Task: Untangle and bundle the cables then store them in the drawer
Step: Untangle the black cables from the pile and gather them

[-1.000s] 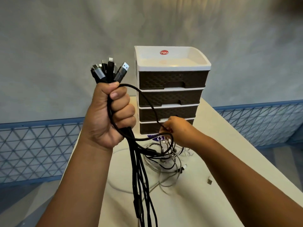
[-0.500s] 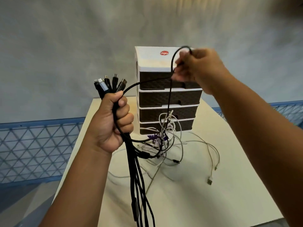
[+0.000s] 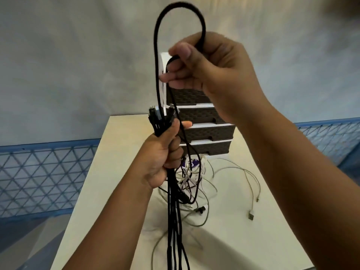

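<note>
The black cables (image 3: 174, 221) hang as a bunch from the left hand (image 3: 162, 159), which is clenched around them just below their plugs (image 3: 158, 118); the strands drop straight down past the wrist to the frame's 6 o'clock edge. One black cable (image 3: 155, 55) rises from that bunch, arcs in a tall loop toward 12 o'clock and comes down into the right hand (image 3: 212, 69), which pinches it between thumb and fingers, held high and close to the camera. At 3 o'clock from the left hand, a tangle of white cables (image 3: 196, 172) lies on the table (image 3: 109, 162), with loose strands trailing out toward 4 o'clock and ending in a USB plug (image 3: 251, 214). Just behind the tangle stands the drawer unit (image 3: 210, 131), brown fronts with white frames, all visible drawers closed, its top partly hidden by the right hand. The table is pale cream and plain. Beyond it at 9 and 3 o'clock runs a blue lattice fence (image 3: 39, 178), and above that a grey mottled wall (image 3: 78, 65) fills the background. Grey floor (image 3: 29, 240) shows at 8 o'clock.
</note>
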